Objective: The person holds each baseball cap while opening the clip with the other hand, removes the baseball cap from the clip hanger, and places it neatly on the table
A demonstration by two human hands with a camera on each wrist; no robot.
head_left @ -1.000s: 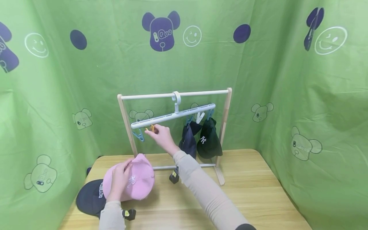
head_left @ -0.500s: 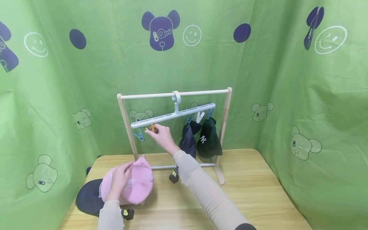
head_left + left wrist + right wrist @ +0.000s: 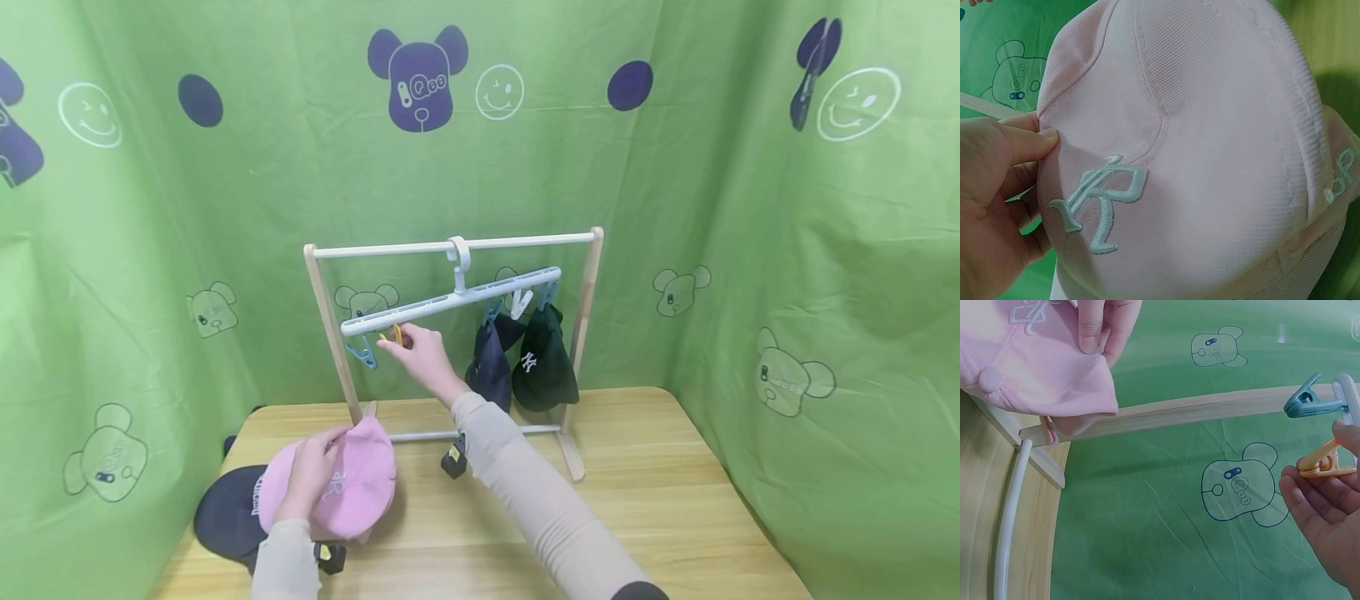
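Observation:
My left hand grips a pink cap by its edge, thumb on the near side in the left wrist view; the cap bears a pale embroidered letter. My right hand pinches an orange clip hanging from the white hanger. Beside that clip dangles a blue clip holding nothing. The hanger tilts, its left end lower. Toward its right end, blue clips hold a navy cap and a black cap, with a white clip between them.
A wooden rack with a white top rail carries the hanger. Partly under the pink cap, a dark cap lies at the left of the wooden table. Green curtain encloses the back and sides.
The left hand and pink cap have shifted slightly left and down, and the cap has turned a little. My right hand stays on the orange clip.

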